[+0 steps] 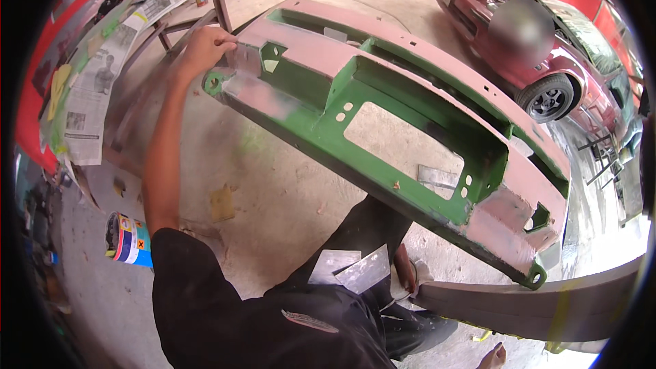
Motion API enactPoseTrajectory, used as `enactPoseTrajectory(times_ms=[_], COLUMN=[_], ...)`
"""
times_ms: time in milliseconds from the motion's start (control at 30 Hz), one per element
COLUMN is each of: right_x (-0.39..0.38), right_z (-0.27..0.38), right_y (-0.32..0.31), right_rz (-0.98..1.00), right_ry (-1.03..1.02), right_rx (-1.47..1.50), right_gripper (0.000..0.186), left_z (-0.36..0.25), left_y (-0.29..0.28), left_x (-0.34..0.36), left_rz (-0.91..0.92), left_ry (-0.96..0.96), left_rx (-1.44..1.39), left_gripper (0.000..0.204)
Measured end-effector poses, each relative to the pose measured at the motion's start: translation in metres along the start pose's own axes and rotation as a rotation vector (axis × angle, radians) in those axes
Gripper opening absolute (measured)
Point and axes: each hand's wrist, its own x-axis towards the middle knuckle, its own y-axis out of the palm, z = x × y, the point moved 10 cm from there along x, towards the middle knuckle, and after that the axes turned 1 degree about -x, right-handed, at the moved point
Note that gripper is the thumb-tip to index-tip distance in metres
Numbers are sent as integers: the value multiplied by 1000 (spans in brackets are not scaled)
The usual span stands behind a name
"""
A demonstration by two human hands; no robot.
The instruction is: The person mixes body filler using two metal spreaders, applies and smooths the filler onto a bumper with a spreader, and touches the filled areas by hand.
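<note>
A long car body panel, green with pinkish filler over its raised faces, lies slantwise before me. It has a large rectangular opening and a lug with a hole at each near corner. My left hand is at its far left end, thumb and fingers closed together on the panel's edge. At the lower rim shows only a bit of my right hand; it looks apart from the panel, and most of its fingers are out of sight. Two thin flat metal plates lie overlapping on my dark clothing at my lap.
A curved grey part with yellow tape sits at right. A can lies at left near a newspaper-masked part. A metal sheet and a tan scrap are on the floor. A red car stands behind, a person's blurred head before it.
</note>
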Motion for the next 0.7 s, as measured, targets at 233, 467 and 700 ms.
enactPoseTrajectory(times_ms=[233, 467, 700], right_x=[0, -1, -8], right_z=[2, 27, 37], right_y=[-19, -22, -22], right_rz=[-75, -101, -47], right_ry=[-17, -21, 64], right_rx=[-28, -41, -23], right_gripper=[48, 52, 62], left_z=[-6, -14, -54], left_y=[-2, -26, -82], left_x=[0, 54, 150], left_rz=[-130, -212, -343], left_ry=[12, 143, 185], left_rx=[-170, 65, 86], left_gripper=[11, 9, 11])
